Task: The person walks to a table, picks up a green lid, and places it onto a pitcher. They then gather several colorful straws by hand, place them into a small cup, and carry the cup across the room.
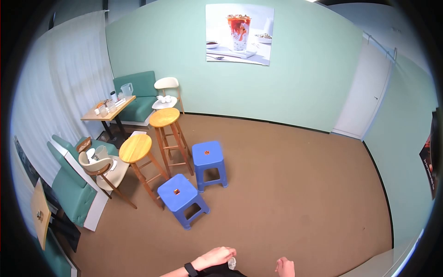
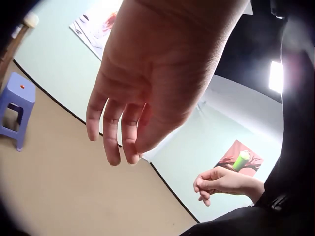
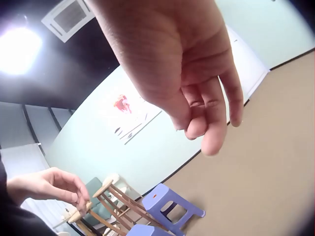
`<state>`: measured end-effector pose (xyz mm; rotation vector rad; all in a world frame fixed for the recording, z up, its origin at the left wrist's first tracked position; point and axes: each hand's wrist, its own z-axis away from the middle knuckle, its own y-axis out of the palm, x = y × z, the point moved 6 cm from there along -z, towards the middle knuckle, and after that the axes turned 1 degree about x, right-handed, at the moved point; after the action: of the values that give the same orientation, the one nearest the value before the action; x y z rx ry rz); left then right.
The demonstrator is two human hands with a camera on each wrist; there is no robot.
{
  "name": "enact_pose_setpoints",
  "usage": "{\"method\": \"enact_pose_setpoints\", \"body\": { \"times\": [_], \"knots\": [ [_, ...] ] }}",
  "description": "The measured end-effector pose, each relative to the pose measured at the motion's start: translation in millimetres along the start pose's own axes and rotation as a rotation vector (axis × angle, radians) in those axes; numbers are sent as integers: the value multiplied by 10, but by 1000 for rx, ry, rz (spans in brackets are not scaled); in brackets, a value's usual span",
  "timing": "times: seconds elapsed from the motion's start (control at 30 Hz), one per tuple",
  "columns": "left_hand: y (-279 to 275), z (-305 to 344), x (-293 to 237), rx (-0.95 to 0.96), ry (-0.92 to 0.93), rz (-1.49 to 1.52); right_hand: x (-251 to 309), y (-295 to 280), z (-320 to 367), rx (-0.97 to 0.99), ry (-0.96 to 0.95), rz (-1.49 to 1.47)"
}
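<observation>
Nothing is seen to be held by the left hand [image 1: 216,256] or the right hand [image 1: 285,267], the fingers of both being loosely bent and partly spread. The near stool [image 1: 178,201] is stood upright on the floor [image 1: 295,194], ahead and to the left of both, with the left hand nearer, and is backed by the far stool [image 1: 208,159]; a small clear thing [image 1: 232,263] beside the left hand cannot be made out.
</observation>
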<state>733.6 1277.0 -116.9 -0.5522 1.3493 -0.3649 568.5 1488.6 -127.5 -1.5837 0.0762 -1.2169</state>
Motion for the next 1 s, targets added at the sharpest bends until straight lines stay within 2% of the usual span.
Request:
{"method": "enact_pose_setpoints", "body": {
  "times": [0.03, 0.13, 0.33, 0.37, 0.53, 0.63, 0.73, 0.83, 1.0],
  "knots": [
    [-106, -145, 89, -11, -6, -14, 56, -91, -231, 15, 15, 52],
    [-428, -532, 333, -53, -141, 100, 635, -498, -815, 26, 26, -267],
    [-1006, -1620, 759, 21, -327, 154, 826, -444, -2318, 6, -317, -222],
    [-1135, -1818, 824, 32, -354, 148, 847, -421, -2596, 26, -300, -230],
    [-1957, -2784, 1274, -152, -209, 40, 904, -347, -3960, 130, -215, -130],
    [-2395, -3373, 1361, -212, -159, 60, 996, -549, -4583, 53, -274, -164],
    [-2801, -3887, 1273, -252, -79, -1, 834, -627, -5083, 4, -168, -188],
    [-3000, -4443, 1301, -240, 27, 28, 557, -501, -5569, 102, -73, -213],
    [-3294, -5474, 1558, -31, 28, -81, 572, -473, -6590, 191, -79, -127]
  ]
}}
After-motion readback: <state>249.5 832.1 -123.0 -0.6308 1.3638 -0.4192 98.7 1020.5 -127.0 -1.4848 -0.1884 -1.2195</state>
